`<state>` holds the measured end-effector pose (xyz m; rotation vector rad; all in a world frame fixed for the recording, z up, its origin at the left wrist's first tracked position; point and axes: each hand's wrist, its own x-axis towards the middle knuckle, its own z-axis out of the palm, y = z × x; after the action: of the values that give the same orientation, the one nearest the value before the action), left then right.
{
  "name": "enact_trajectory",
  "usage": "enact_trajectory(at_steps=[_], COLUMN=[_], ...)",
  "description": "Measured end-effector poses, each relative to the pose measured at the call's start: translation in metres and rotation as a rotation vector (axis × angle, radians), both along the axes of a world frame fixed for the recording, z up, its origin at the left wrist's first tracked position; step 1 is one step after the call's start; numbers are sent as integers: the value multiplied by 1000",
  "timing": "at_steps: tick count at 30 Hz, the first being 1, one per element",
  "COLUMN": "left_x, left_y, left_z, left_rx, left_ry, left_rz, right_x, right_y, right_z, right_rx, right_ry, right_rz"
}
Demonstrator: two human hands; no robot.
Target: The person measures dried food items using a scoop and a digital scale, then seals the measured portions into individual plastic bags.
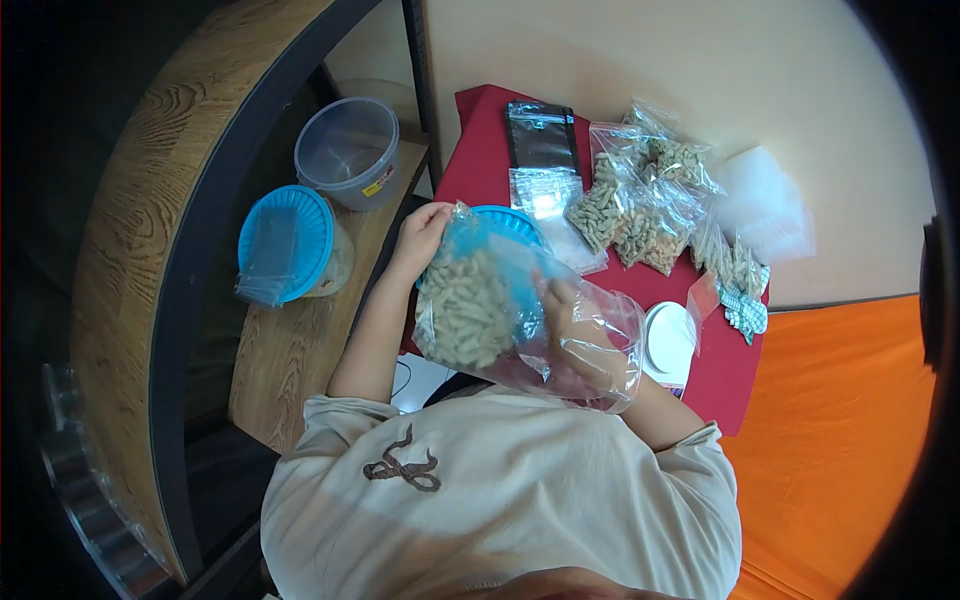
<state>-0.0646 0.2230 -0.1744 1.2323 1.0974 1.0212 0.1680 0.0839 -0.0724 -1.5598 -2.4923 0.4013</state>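
Observation:
My left hand [424,232] pinches the upper left corner of a large clear plastic bag [608,335]. Pale greenish, finger-shaped snack pieces [465,315] are heaped in the bag's left end. Seen through the plastic, my right hand [572,315] is at the bag's wide right part, its fingers blurred; I cannot tell what they hold. A blue lid [513,222] shows partly behind the bag.
Several filled clear bags [640,190], flat empty bags [555,215] and a black pouch [541,138] lie on the red cloth [720,385]. At right sits a round white scale [670,338]. An open tub [348,150] and a blue-lidded tub [325,235] stand on the wooden shelf [285,370].

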Motion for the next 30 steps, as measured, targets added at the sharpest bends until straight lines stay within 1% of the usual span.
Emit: enact_trajectory(at_steps=[1, 5, 7, 8, 9, 12, 13, 15, 16, 17, 19, 23, 25, 26, 28, 29, 30], left_x=[-2, -26, -35, -33, -29, -11, -8, -5, -3, -6, -10, -6, -2, 0, 2, 2, 2], left_y=[-6, -41, -62, -72, -76, -81, -78, -73, -71, -68, -60, -57, -54, -53, -51, -49, -46], left_z=[9, 21, 22, 19, 17, 18, 19, 21, 9, 0, -4, 2, 3, 5, 20, 22, 24], left_rx=[-85, -70, -89, -132, -135, -252, -251, -159, -108, -104, -42, -76, 26, 33, 151, 160, 226], left_ry=[-104, -183, -268, -410, -407, -323, -321, -68, -188, -193, -66, -18, 156, 154, 422, 421, 466], left_rz=[12, -1, -142, -173, -171, 63, 73, 46, 103, 115, 66, 60, 115, 117, 58, 63, -3], right_x=[1, 4, 4, 2, -2, -6, -7, -7, -7, -7, -7, -10, -15, -16, -16, -16, -16], right_y=[-1, -4, -2, -2, -2, -3, -3, -3, -4, -4, -4, -4, -6, -6, -5, -4, -4], right_z=[2, -3, -5, -6, -8, -11, -11, -12, -13, -13, -14, -10, 1, 3, 5, 6, 7], right_rx=[-78, -91, -157, -157, -167, -163, -148, -118, -102, -83, -42, 30, -157, -150, -150, -151, -151], right_ry=[-50, -66, 13, 15, 30, 53, 59, 64, 64, 64, 63, 66, 141, 140, 153, 159, 165], right_rz=[-91, -90, -46, -47, -58, -59, -58, -54, -51, -48, -46, -54, -200, -199, -159, -138, -119])
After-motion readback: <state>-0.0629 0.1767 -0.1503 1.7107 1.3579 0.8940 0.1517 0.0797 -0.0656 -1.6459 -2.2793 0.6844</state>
